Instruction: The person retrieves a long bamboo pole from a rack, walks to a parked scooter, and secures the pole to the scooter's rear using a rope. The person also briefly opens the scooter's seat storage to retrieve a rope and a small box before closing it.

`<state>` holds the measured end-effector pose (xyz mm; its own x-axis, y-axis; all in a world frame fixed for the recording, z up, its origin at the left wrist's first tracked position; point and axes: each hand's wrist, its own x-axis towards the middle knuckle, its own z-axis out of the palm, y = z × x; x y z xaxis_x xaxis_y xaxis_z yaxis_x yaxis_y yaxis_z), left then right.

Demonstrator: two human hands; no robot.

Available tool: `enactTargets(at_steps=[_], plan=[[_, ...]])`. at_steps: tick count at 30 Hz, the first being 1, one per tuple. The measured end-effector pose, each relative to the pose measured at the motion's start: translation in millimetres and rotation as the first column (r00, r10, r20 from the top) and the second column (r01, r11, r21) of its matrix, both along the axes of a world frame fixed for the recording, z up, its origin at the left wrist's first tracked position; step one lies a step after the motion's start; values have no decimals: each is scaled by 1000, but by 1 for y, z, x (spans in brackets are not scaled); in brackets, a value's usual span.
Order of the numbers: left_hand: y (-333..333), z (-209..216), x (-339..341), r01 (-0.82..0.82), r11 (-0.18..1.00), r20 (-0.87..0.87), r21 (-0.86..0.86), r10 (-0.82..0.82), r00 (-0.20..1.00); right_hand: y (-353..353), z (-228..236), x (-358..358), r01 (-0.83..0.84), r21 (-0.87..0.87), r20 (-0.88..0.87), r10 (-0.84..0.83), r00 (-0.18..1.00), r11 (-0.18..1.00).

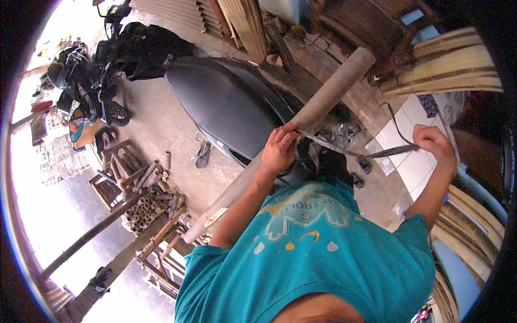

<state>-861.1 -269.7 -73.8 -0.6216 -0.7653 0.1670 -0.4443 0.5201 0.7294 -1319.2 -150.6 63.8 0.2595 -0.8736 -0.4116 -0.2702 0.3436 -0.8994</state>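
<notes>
A long grey-brown pole (335, 94) slants across in front of my body, over a motorbike's black seat (229, 102). My left hand (279, 149) is closed over the pole near its middle, fingers pressed by the spot where a dark strap (396, 151) meets it. The strap runs taut rightward from the pole to my right hand (435, 144). That hand is a closed fist gripping the strap, and a loose end curls up above it. How the strap is fixed to the pole is hidden under my left fingers.
Cut bamboo pieces (144, 212) lie stacked at the left beside a wooden rack (116, 175). More motorbikes (89, 81) stand at the far left. A sandal (202, 154) is on the floor. Bundled bamboo strips (458, 64) and a brown wooden chair (355, 27) are at the far right.
</notes>
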Motion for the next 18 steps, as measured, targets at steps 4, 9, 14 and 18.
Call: enactTargets(at_steps=[4,9,14,18], plan=[[1,-1,-2,-14,1000,-2,-4,14,1000,47,-112,0,168,7,-706,-114,699,986],[0,0,0,-11,1000,24,-23,11,1000,32,-157,38,247,-222,-852,-311,422,943],[1,-2,-1,-20,998,-8,-65,19,1000,32,-179,27,491,-318,-766,-525,371,811],[0,-4,3,14,997,0,-71,-14,1000,48,-194,6,448,-360,-610,-569,551,819]])
